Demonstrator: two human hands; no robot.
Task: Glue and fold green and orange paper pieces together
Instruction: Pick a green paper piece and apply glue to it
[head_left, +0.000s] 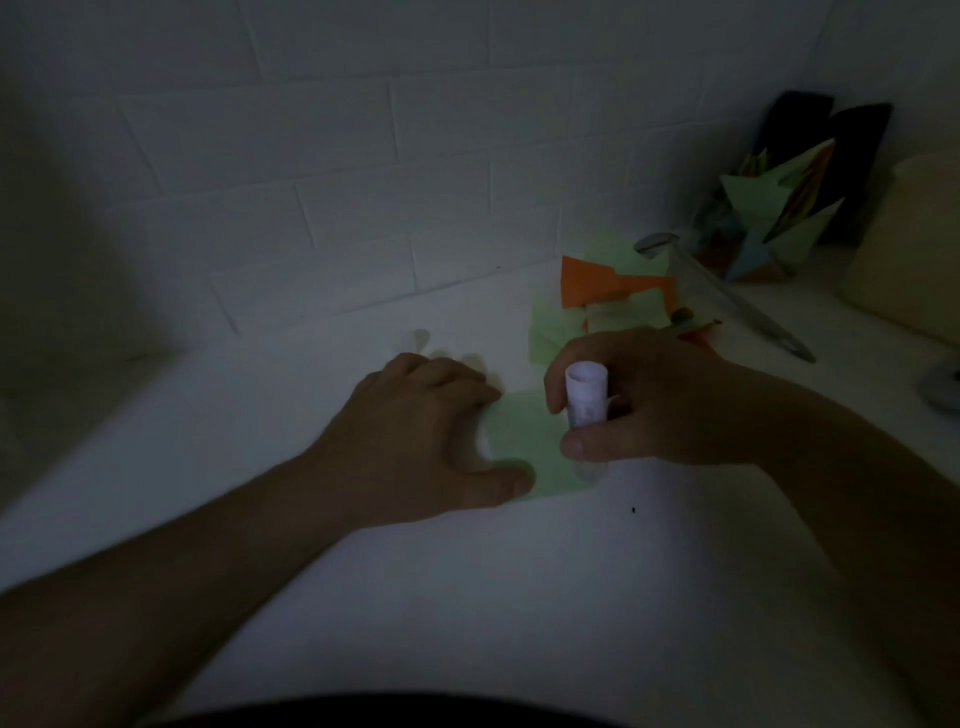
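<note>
A light green paper piece lies flat on the white table between my hands. My left hand presses down on its left edge, fingers spread, thumb at the lower edge. My right hand grips a white glue stick held upright, its lower end touching the paper's right side. Behind my right hand lies a loose pile of orange paper pieces and green paper pieces. The scene is dim.
A white tiled wall borders the table at the back. At the far right stand folded multicoloured paper shapes before a dark object, a long metal tool, a cream-coloured object and a grey round thing.
</note>
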